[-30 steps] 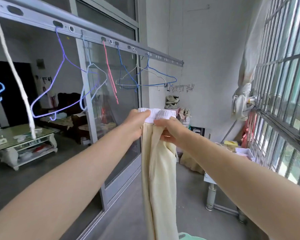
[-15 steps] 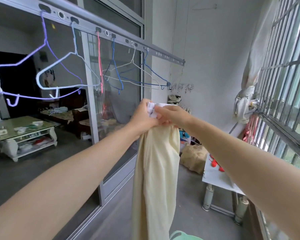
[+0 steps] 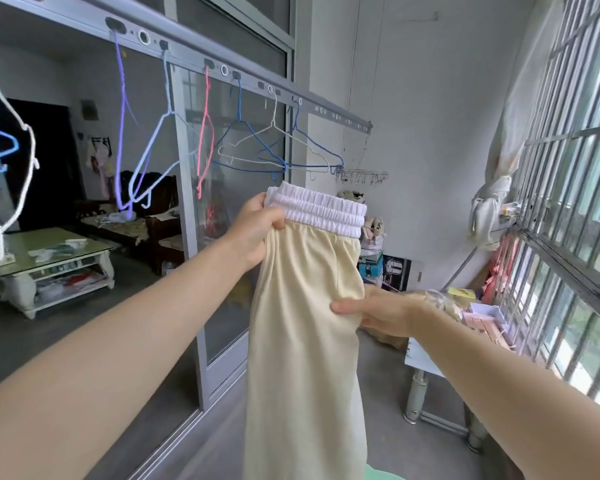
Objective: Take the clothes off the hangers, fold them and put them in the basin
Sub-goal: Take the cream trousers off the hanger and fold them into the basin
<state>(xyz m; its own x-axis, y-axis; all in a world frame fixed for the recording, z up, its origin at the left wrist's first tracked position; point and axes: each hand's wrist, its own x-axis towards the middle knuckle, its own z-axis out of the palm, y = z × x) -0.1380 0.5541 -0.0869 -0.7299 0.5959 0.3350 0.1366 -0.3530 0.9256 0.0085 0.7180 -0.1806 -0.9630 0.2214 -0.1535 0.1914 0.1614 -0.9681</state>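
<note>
Cream trousers (image 3: 305,341) with a white elastic waistband (image 3: 317,211) hang down in front of me, off any hanger. My left hand (image 3: 257,233) grips the left end of the waistband and holds the garment up. My right hand (image 3: 378,311) pinches the fabric lower down at the right edge, thumb in front and fingers behind. Several bare wire hangers (image 3: 257,147) in purple, pink, blue and white hang from the grey rail (image 3: 243,74) overhead. A sliver of the green basin (image 3: 383,474) shows at the bottom edge.
A sliding glass door (image 3: 222,271) runs along the left, with a living room and low table (image 3: 45,268) behind it. Barred windows (image 3: 568,202) line the right wall. A small white table (image 3: 426,362) with clutter stands at the right, and boxes sit in the far corner.
My right hand has let go of the waistband and dropped to the fabric's right edge. The waistband has spread out to its width. My left hand keeps its grip.
</note>
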